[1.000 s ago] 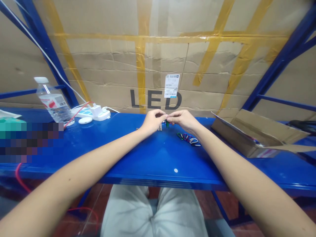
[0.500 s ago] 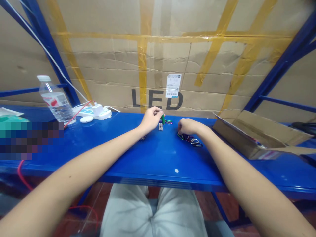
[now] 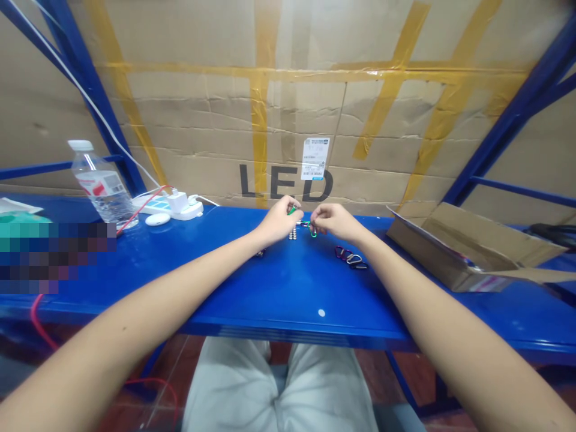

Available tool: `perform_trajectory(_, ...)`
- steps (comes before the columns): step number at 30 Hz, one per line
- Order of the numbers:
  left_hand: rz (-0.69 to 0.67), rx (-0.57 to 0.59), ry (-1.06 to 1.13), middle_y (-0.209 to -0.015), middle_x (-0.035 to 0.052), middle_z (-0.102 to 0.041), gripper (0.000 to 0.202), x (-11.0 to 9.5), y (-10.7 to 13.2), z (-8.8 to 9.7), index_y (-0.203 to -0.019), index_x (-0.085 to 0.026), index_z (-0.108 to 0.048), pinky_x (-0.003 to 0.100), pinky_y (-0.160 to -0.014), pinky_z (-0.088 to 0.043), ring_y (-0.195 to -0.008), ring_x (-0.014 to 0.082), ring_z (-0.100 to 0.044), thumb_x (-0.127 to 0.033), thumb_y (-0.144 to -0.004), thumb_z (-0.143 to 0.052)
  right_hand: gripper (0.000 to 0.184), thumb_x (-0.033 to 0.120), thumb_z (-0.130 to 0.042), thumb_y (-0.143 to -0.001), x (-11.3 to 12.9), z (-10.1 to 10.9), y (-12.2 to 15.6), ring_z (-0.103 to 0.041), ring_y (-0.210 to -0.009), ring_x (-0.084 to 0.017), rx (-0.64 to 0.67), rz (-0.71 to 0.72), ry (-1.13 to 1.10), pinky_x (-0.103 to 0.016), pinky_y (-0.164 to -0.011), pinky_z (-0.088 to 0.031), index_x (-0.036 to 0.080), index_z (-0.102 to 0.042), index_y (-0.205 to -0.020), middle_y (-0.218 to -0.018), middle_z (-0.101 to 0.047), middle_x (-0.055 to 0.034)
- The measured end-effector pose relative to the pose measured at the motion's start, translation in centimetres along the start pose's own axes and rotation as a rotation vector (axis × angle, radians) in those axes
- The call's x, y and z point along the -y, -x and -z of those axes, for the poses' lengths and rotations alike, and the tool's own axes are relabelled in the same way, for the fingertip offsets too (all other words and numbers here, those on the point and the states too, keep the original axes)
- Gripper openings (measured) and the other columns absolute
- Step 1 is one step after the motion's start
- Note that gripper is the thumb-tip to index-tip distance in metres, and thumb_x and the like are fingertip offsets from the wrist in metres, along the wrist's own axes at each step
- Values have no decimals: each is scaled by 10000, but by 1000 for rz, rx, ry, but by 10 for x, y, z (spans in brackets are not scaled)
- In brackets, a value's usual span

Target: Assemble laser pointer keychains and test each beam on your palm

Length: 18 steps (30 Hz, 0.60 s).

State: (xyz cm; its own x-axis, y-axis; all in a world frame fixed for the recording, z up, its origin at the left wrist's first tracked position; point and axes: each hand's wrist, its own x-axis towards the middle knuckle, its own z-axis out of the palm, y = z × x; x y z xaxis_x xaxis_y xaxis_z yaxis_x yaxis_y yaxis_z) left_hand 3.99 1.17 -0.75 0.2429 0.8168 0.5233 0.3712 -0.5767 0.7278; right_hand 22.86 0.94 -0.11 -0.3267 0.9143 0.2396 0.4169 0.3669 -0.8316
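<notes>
1. Head view: left hand is curled, thumb and fingertips pinched on a small green piece, held just above the far part of the tabletop.
2. Right hand is also pinched, on a green clip that hangs below its fingers. It sits just beside the left hand. The two parts are near each other; cannot tell if they touch.
3. A small silver stack stands on the tabletop under the gap between the hands. Loose clips lie near the right wrist.
4. Judgement: this looks like mating the clip to the green piece. To do it well:
   - fix one part and move only the other
   - grip close to the mating ends
   - work low over the tabletop so a dropped part lands close
   - stay clear of the silver stack, which looks easy to knock over
5. The parts are tiny in this view, so the clip's gate and the green piece's end are not readable.
6. Surroundings: water bottle and power strip far left, open cardboard box on the right, LED carton behind.
</notes>
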Motion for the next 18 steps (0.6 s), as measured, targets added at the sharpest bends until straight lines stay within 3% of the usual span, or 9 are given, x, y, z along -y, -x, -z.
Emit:
perform_trajectory(3, 43, 104, -53, -870, 49, -669, 145, -4, 3, 1, -850, -162, -643, 319, -734, -474, -808, 179, -603, -295, -806, -679, 196, 211, -721, -719, 2, 0, -1, -549, -519, -115, 0, 64, -228, -260, -531, -414, 177, -544, -796, -634, -683, -28)
perform_trajectory(7, 74, 203, 29, -711, 22, -652, 162, -6, 4, 4, -785, -153, -669, 281, -626, -418, -636, 135, -541, -310, -824, -658, 310, 280, -816, -688, -1, -1, -2, -555, -518, -107, 18, 94, -340, -255, -538, -420, 169, -556, -815, -613, -672, -9)
perform_trajectory(11, 127, 133, 168, -587, -26, -566, 121, -7, 3, 6, -803, -151, -636, 253, -567, -376, -532, 97, -465, -269, -824, -653, 311, 372, -808, -748, -2, -4, 1, -664, -678, -151, 139, 13, -520, -279, -633, -497, 159, -604, -845, -762, -718, -64)
perform_trajectory(14, 151, 49, 223, -590, -36, -545, 109, -10, 3, 7, -803, -150, -618, 248, -568, -381, -546, 95, -462, -251, -817, -659, 244, 334, -777, -786, 2, -7, 4, -712, -781, -197, 241, -85, -644, -296, -661, -530, 176, -606, -859, -838, -738, -91)
perform_trajectory(18, 121, 30, 232, -623, -33, -554, 122, -11, 5, 7, -802, -147, -627, 252, -601, -392, -590, 102, -475, -259, -807, -675, 155, 211, -745, -771, 7, -13, 3, -669, -673, -151, 110, -139, -750, -264, -605, -516, 175, -600, -812, -715, -678, -37)
